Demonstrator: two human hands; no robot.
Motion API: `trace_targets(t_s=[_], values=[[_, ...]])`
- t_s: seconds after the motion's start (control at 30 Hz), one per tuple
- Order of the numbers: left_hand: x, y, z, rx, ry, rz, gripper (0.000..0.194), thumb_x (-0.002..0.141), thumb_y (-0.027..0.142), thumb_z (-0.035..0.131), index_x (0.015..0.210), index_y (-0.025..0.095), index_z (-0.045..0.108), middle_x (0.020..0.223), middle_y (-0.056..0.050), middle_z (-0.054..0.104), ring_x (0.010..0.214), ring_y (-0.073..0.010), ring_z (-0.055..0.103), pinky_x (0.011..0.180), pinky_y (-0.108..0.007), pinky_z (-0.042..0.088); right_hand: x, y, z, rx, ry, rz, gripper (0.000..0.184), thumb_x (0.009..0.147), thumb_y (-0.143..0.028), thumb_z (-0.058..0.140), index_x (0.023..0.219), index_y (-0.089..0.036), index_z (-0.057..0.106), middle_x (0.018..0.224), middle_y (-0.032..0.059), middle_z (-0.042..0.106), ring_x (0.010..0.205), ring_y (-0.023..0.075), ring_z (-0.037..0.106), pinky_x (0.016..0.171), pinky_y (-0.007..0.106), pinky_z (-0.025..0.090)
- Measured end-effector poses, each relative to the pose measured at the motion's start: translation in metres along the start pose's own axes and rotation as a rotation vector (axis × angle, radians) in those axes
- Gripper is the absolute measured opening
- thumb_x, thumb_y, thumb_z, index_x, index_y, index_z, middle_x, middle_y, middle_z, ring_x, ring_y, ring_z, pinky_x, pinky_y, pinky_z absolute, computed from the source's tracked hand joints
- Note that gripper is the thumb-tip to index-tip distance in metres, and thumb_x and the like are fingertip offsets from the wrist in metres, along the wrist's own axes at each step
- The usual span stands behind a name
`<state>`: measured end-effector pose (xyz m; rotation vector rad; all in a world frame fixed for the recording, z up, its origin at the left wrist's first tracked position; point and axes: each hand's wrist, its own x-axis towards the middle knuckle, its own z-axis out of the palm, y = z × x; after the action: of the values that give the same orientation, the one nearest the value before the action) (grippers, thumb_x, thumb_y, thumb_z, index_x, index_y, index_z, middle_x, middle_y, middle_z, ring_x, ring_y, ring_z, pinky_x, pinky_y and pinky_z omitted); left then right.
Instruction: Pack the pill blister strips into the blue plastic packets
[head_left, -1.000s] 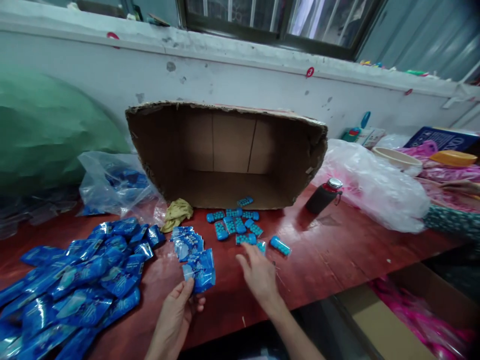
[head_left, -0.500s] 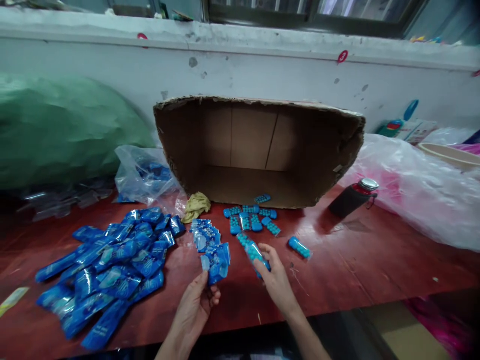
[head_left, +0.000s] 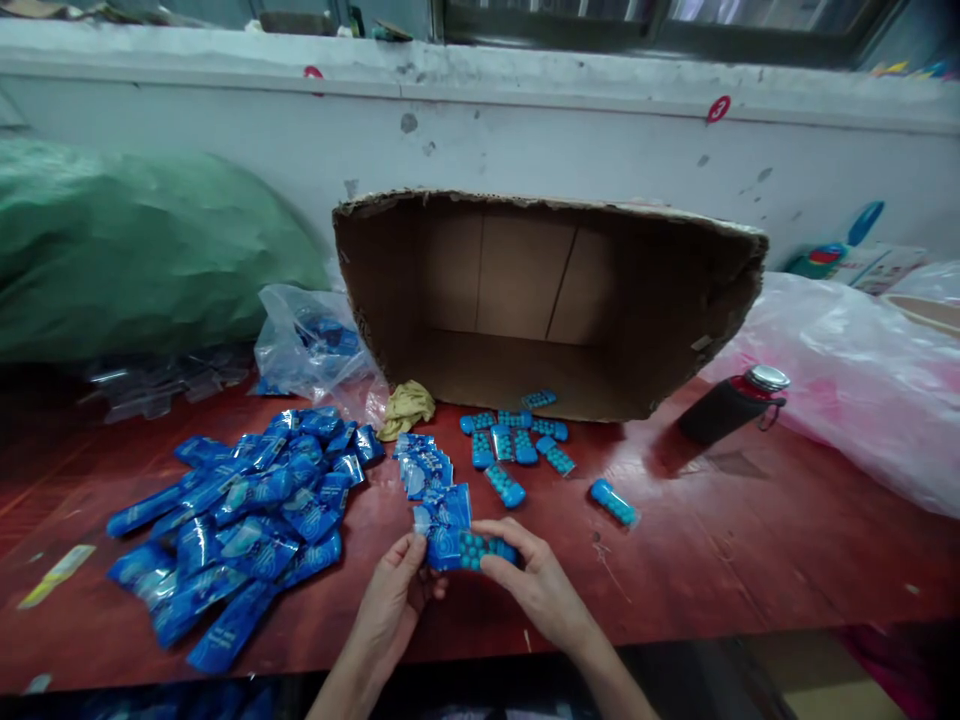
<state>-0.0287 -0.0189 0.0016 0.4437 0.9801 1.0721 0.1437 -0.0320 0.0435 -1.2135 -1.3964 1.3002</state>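
Observation:
My left hand [head_left: 391, 592] pinches the edge of a flat blue foil packet [head_left: 443, 540]. In my right hand [head_left: 546, 588], between thumb and fingers, is a small clear bottle of blue balls [head_left: 475, 550] with a blue end. The bottle's far end meets the packet's right-hand edge; whether it is inside the opening I cannot tell. More flat blue packets [head_left: 421, 468] lie fanned out just beyond my left hand. Several similar bottles [head_left: 503, 487] lie on the red table beyond my hands, and a single one [head_left: 613, 503] lies further right.
A heap of plump blue packets [head_left: 251, 520] covers the left of the table [head_left: 720, 560]. At the back lies an open cardboard box [head_left: 517, 375], with a yellowish crumpled cloth [head_left: 407, 408] at its left corner. A dark flask [head_left: 724, 408] and a plastic bag [head_left: 847, 370] are on the right.
My right hand picked up a bottle from the group and brought it down and left against the blue packet. My left hand kept hold of the packet. The view shifted left.

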Motion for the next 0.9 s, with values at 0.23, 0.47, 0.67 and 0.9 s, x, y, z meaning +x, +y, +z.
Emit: trace_targets(t_s=[0.23,0.47,0.67,0.9], values=[[0.004,0.005,0.0,0.12,0.05,0.109,0.025,0.057,0.034,0.071,0.062,0.015,0.056,0.049,0.004,0.056,0.042,-0.0087,0.05,0.041,-0.021,0.042,0.002,0.012,0.014,0.179,0.049,0.207,0.026,0.075,-0.028,0.053,0.101,-0.021,0.053,0.067,-0.0043,0.055,0.048,0.0079,0.045,0.044,0.018,0.037],[0.001,0.001,0.016,-0.194,0.109,-0.087,0.017,0.068,0.028,0.064,0.079,0.016,0.06,0.069,-0.001,0.067,0.059,-0.0126,0.06,0.053,-0.025,0.049,-0.001,0.033,0.044,0.051,0.295,0.101,0.019,0.072,-0.028,0.058,0.089,-0.019,0.054,0.08,0.0,0.059,0.072,0.0148,0.054,0.068,0.024,0.043],[0.002,0.0,0.018,-0.219,0.185,-0.035,0.016,0.066,0.022,0.065,0.078,0.015,0.059,0.072,-0.002,0.067,0.064,-0.0134,0.061,0.063,-0.027,0.051,0.0,0.033,0.049,0.005,0.301,0.047,0.02,0.073,-0.024,0.057,0.092,-0.02,0.056,0.089,0.0019,0.061,0.082,0.0177,0.054,0.078,0.026,0.041],[0.001,0.006,0.017,0.284,0.307,0.401,0.061,0.048,0.014,0.076,0.104,0.023,0.054,0.093,-0.002,0.064,0.086,-0.0167,0.059,0.072,-0.023,0.046,0.004,0.042,0.043,0.349,0.149,0.246,0.025,0.067,-0.031,0.06,0.087,-0.019,0.051,0.046,-0.0107,0.039,0.035,0.0054,0.031,0.036,0.017,0.026]])
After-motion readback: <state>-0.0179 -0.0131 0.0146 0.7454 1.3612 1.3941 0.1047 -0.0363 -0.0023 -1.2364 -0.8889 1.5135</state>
